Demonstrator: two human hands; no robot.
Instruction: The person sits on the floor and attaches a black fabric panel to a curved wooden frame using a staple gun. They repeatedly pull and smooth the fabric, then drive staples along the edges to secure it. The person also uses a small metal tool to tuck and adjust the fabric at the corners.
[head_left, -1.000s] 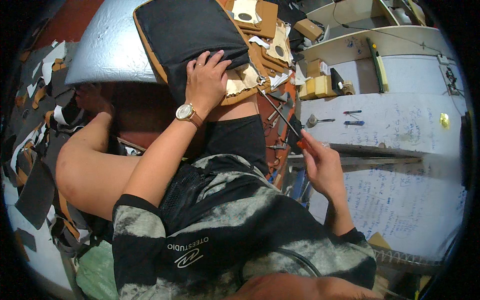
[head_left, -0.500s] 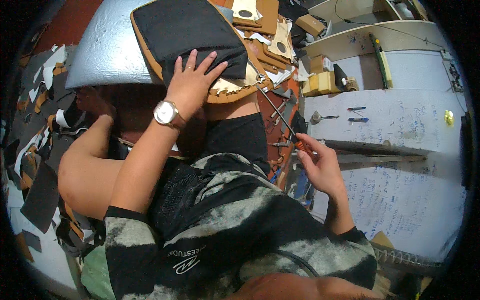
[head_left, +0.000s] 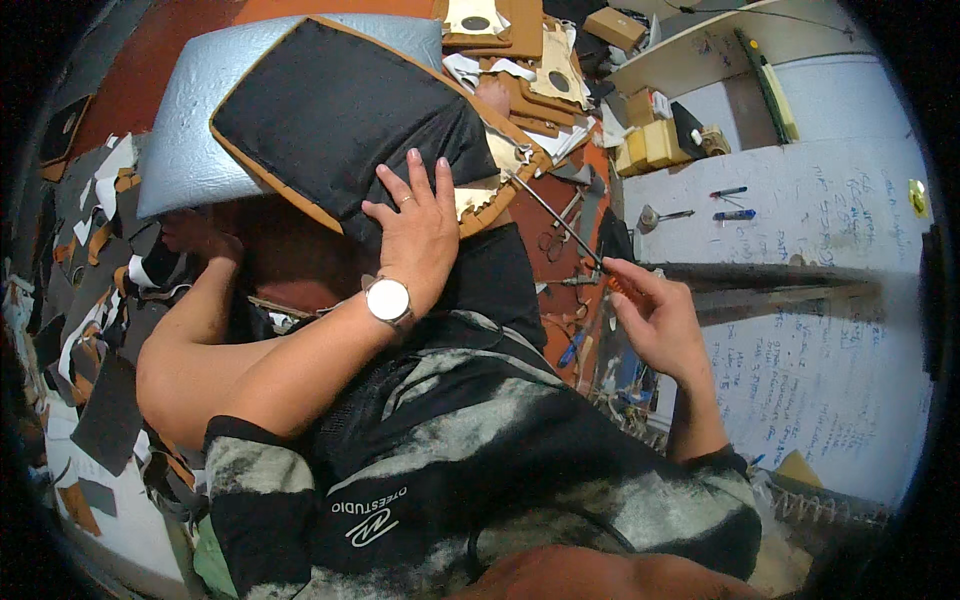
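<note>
A padded panel (head_left: 330, 120) with a black fabric face and tan edging lies across my lap and a silver, foil-like padded surface (head_left: 185, 140). My left hand (head_left: 420, 235), with a wristwatch, rests on the black fabric near the panel's near right edge, fingers stretched apart. My right hand (head_left: 660, 320) is closed around the orange handle of a screwdriver (head_left: 558, 220). Its long metal shaft points up and left, and the tip meets the panel's right corner, where cream backing (head_left: 478, 195) and gathered tan edging show. Exactly what the tip touches is too small to tell.
Scraps of dark, tan and white material (head_left: 105, 270) litter the left side. Several tan panels (head_left: 520, 95) are piled at the far middle. To the right, a white board (head_left: 800, 220) with handwriting bears pens, a small pot and yellow blocks (head_left: 650, 148). Loose tools lie on the red floor (head_left: 555, 255).
My left hand has slid right and nearer me along the panel, and the panel sits a little lower and further left in view. The screwdriver tip stays at the right corner.
</note>
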